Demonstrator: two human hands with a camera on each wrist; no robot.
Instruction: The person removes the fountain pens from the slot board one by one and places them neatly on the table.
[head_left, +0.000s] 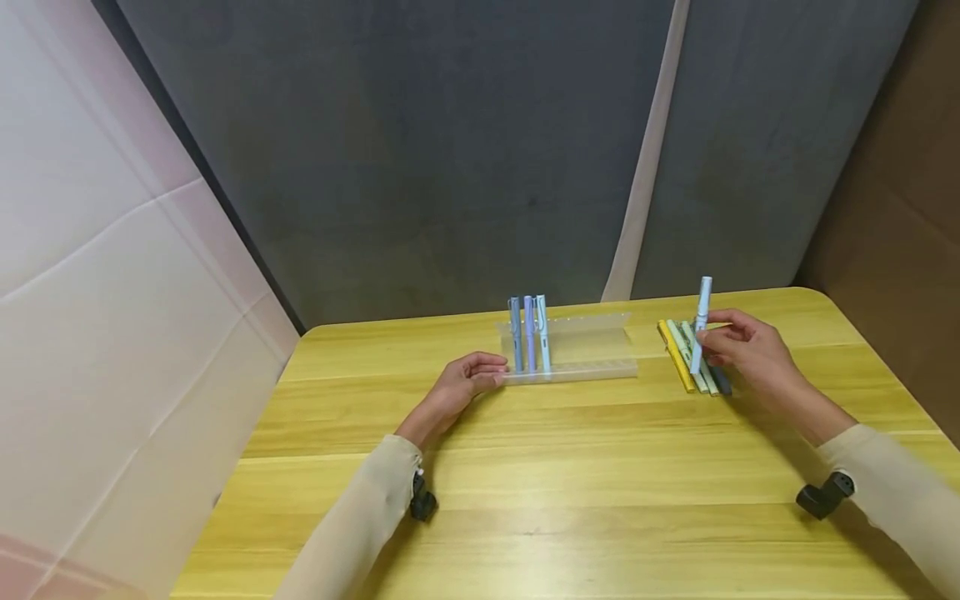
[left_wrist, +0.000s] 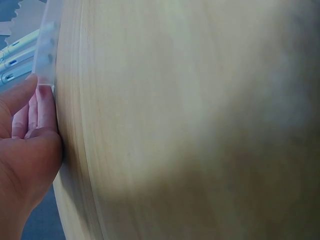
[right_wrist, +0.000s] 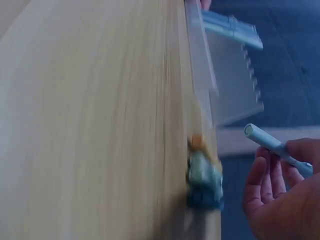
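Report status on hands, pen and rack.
Left hand rests against the left end of the rack. Right hand holds a light blue pen upright above the loose pens. Nothing between pen and rack.

The table (head_left: 570, 467) is yellow wood-grain laminate with a smooth, faintly glossy sheen. On it stands a frosted translucent plastic pen rack (head_left: 577, 346), matt. The pens (head_left: 529, 342) in it look like smooth pastel plastic. Behind the table hangs grey matt cloth (head_left: 420, 150).

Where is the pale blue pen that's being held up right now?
In the head view the pale blue pen stands upright in the right hand, at the table's far right, above the loose pens lying there.
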